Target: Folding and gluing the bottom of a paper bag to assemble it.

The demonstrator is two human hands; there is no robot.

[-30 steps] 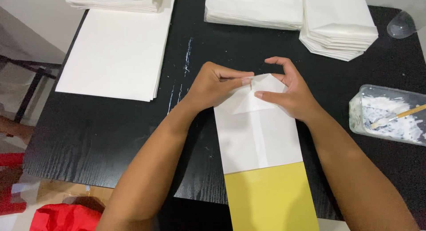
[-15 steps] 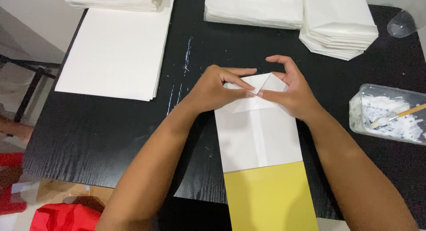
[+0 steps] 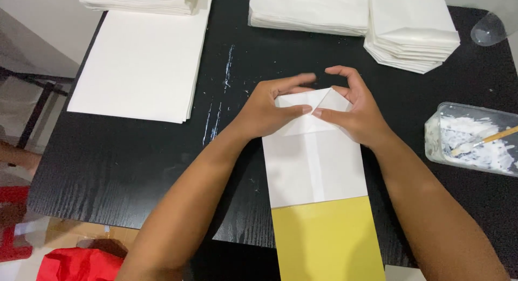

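Observation:
A long strip of white paper (image 3: 315,165) lies lengthwise on the black table (image 3: 135,157), with a yellow section (image 3: 326,240) at its near end. Its far end is folded into two angled flaps that meet at a point. My left hand (image 3: 270,111) presses the left flap with its thumb and fingers. My right hand (image 3: 353,105) presses the right flap, its fingers curled over the far tip. The two thumbs almost touch at the middle of the fold.
A stack of flat white sheets (image 3: 143,62) lies at the far left. Piles of folded white paper (image 3: 413,30) stand at the back. A clear plastic tub of white paste (image 3: 475,138) with a stick in it sits at the right. Red fabric (image 3: 78,265) lies below the table's edge.
Both hands have shifted slightly along the folded end. My left fingers have stretched out over the tip and the flaps lie flatter.

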